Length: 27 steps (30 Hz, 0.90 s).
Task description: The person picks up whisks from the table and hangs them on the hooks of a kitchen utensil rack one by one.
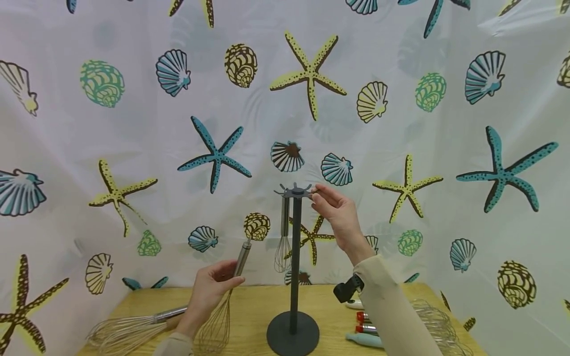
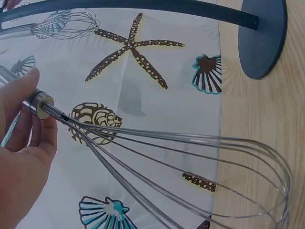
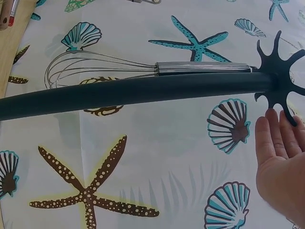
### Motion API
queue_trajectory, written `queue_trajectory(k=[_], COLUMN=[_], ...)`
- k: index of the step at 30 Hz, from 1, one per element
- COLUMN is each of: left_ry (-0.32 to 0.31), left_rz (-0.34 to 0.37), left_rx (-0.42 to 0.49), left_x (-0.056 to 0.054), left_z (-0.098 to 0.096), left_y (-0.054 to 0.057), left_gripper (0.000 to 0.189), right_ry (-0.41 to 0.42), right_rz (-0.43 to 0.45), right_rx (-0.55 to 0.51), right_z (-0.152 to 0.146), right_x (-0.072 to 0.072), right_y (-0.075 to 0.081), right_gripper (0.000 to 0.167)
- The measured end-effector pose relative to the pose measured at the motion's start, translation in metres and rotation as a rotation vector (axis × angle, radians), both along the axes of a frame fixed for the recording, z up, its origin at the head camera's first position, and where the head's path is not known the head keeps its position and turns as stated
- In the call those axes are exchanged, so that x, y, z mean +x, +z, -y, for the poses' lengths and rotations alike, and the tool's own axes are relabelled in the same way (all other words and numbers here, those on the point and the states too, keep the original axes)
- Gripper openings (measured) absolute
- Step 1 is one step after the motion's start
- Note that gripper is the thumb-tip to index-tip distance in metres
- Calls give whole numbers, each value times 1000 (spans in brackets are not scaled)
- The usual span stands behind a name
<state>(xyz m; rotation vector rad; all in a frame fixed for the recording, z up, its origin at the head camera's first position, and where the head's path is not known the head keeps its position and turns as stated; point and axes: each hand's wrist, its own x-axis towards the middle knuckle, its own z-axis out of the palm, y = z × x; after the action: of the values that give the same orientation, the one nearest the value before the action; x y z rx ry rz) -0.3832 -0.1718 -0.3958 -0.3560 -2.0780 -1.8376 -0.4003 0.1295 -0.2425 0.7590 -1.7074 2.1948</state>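
My left hand (image 1: 209, 289) grips the metal handle of a large wire whisk (image 1: 242, 258), left of a dark utensil stand (image 1: 294, 257). In the left wrist view, the fingers and thumb wrap the handle just above its wires (image 2: 190, 148), which spread over the tabletop's edge. My right hand (image 1: 340, 215) is up at the stand's hooked top (image 1: 295, 191), thumb and fingertips pinching the end of a right-side hook. The right wrist view has the fingertips (image 3: 270, 117) right at this hook. A smaller whisk (image 1: 285, 222) hangs from the stand's left-back side.
More whisks (image 1: 129, 326) lie on the wooden table (image 1: 249, 306) at the left. At the right are several handled utensils, one with a light blue handle (image 1: 365, 340), and a pile of wire whisk heads (image 1: 438, 326). A shell-and-starfish curtain (image 1: 249, 109) surrounds the table.
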Motion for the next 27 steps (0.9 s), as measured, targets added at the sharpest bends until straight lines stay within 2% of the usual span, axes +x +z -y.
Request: queue_trajectory(k=[14, 27], left_ry=[-16, 2], left_rz=[17, -8], left_rx=[55, 79], left_x=[2, 1], left_z=[-6, -21], left_y=[5, 16], left_gripper=[50, 47], right_ry=[-23, -31], right_rz=[-2, 3], right_rx=[4, 6], right_z=[-1, 0], right_x=[0, 1], right_y=[-1, 0], right_gripper=[43, 45])
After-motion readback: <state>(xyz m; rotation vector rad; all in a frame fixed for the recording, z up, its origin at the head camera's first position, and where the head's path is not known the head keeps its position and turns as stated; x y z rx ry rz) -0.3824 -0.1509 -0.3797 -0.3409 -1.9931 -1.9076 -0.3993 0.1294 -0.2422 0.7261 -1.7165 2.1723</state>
